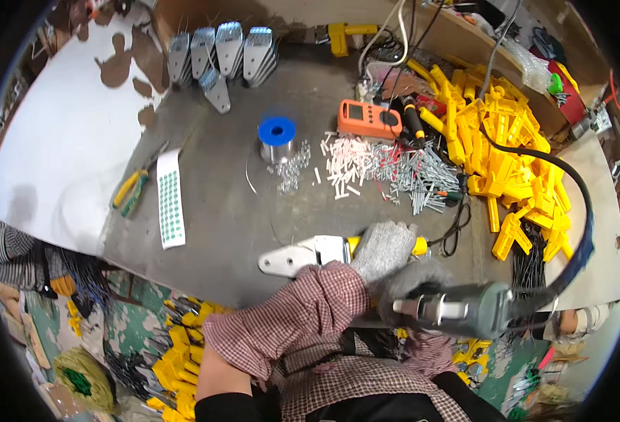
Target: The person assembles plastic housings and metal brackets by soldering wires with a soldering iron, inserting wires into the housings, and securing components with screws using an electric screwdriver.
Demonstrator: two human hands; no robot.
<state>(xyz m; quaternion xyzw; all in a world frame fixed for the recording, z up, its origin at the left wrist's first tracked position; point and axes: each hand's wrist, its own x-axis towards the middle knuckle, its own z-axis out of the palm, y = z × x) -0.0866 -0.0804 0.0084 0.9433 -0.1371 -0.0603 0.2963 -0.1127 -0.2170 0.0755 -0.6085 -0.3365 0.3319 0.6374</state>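
Observation:
My left hand (384, 250), in a grey knit glove, is closed around the yellow handle (420, 246) of a tool lying on the bench. From that handle a flat grey metal plate with holes (285, 260) points left, and a dark cord leaves its right end. My right hand (412, 283), also gloved and partly blurred, grips a dark green corded power tool (468, 311) close beside the left hand. The power tool's working end and most right-hand fingers are hidden. Loose screws (419, 172) and small white sleeves (345, 163) lie beyond my hands.
A heap of yellow plastic handle shells (507, 141) fills the right side. An orange multimeter (370, 119), solder spool (277, 141), sticker strip (171, 200) and pliers (133, 186) lie around the bench. Stacked metal plates (229, 53) stand at the back. A thick black cable (581, 190) arches down at right.

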